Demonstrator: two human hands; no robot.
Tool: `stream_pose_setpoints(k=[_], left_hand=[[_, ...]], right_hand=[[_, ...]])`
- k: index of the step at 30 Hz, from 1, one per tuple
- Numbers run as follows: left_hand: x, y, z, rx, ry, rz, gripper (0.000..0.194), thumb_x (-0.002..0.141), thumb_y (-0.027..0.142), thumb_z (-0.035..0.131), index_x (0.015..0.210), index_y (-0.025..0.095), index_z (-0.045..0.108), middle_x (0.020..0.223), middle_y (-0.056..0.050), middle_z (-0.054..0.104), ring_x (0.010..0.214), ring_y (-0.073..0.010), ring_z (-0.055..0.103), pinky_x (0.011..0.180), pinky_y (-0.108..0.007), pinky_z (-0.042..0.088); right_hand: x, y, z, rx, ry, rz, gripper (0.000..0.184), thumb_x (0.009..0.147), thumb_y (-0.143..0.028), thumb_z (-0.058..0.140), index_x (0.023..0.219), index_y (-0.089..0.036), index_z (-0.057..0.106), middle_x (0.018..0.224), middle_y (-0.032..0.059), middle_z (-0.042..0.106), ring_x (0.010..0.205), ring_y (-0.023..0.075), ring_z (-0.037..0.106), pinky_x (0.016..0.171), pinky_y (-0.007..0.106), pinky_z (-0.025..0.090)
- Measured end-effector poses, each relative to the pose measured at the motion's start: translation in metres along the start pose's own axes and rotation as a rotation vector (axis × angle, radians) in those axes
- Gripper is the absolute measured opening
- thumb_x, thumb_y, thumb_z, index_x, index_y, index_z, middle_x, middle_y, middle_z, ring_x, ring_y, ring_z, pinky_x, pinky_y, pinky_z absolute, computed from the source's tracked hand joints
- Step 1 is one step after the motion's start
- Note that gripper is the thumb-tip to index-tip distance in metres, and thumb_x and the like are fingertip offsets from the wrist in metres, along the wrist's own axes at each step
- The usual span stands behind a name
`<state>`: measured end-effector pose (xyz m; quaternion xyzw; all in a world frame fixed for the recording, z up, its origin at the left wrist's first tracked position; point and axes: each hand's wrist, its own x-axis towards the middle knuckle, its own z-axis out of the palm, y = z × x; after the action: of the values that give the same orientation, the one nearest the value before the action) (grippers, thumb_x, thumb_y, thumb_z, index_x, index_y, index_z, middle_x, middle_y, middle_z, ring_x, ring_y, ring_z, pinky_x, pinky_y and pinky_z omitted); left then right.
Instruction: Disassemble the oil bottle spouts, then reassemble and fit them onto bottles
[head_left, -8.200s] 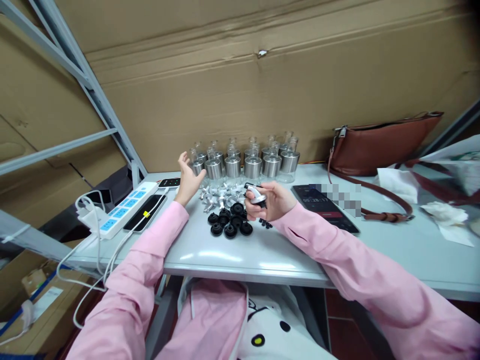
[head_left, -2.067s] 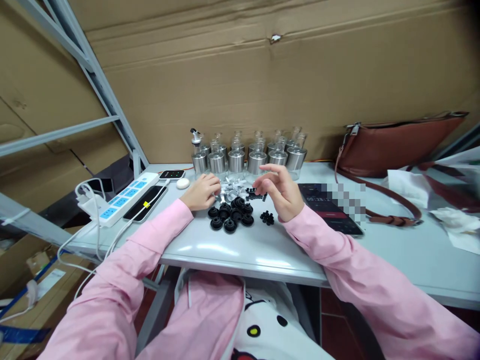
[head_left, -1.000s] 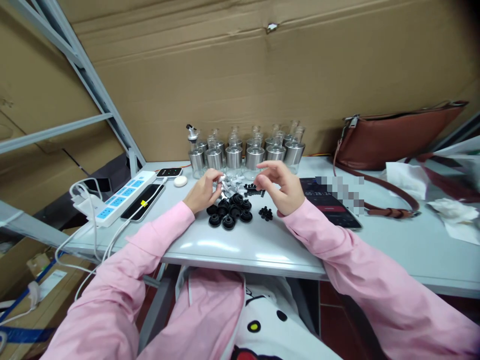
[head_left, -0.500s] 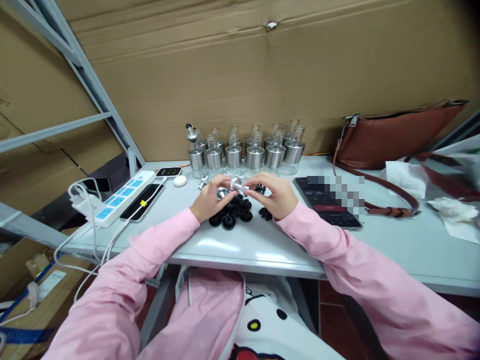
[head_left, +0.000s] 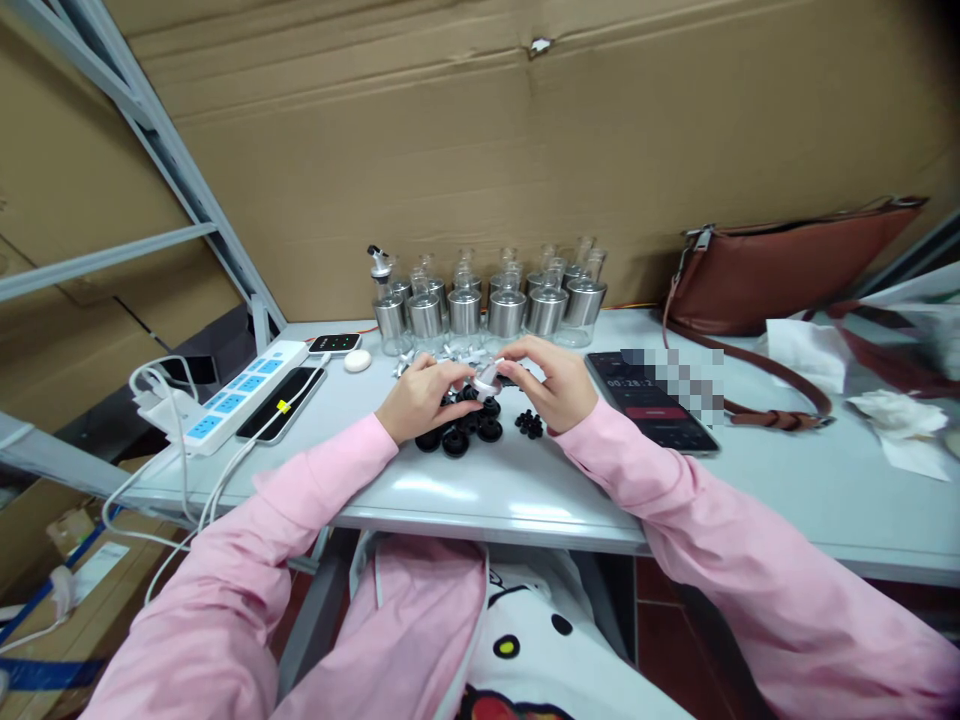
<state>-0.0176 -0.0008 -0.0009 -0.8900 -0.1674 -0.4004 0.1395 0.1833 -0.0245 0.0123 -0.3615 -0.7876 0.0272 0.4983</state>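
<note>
My left hand (head_left: 424, 400) pinches a silvery pourer spout (head_left: 486, 381) between thumb and fingers. From the other side, my right hand (head_left: 559, 385) is closed on the upper end of the same spout, which is tilted. Just below and behind the hands is a pile of black round stoppers (head_left: 454, 441). Small black caps (head_left: 529, 424) lie in a cluster by my right hand. More silvery spout pieces (head_left: 406, 362) lie beyond the left fingers, partly hidden.
Several glass bottles with steel sleeves (head_left: 506, 314) stand in rows at the back; one carries a pourer (head_left: 379, 262). On the left are a power strip (head_left: 247, 392), a phone (head_left: 285, 402) and cables. To the right are a tablet (head_left: 652, 405) and a brown bag (head_left: 787, 275).
The spout has turned from lying nearly sideways to a steeper tilt. Both hands stay on it, and my right fingers have shifted slightly up along it.
</note>
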Motion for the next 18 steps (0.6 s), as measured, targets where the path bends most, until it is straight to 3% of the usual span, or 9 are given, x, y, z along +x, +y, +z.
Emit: stream_pose_setpoints(k=[10,18], left_hand=[[-0.001,0.003,-0.001,-0.008,-0.080,0.004,0.029,0.086,0.041,0.050,0.103,0.018,0.047,0.073,0.001,0.064,0.060,-0.0114,0.057,0.066,-0.028,0.034],[0.002,0.007,-0.002,0.024,0.018,0.048,0.022,0.080,0.031,0.054,0.096,0.019,0.044,0.067,0.004,0.061,0.055,-0.0105,0.054,0.064,-0.028,0.034]], right_hand=[[0.000,0.001,0.001,-0.001,-0.028,-0.007,0.027,0.087,-0.038,0.046,0.074,-0.020,0.060,0.072,0.0036,0.066,0.068,0.0159,0.059,0.065,0.029,0.041],[0.009,0.008,-0.012,0.107,-0.146,0.011,0.020,0.082,-0.036,0.052,0.074,-0.020,0.061,0.074,0.0034,0.066,0.069,0.0151,0.059,0.066,0.028,0.045]])
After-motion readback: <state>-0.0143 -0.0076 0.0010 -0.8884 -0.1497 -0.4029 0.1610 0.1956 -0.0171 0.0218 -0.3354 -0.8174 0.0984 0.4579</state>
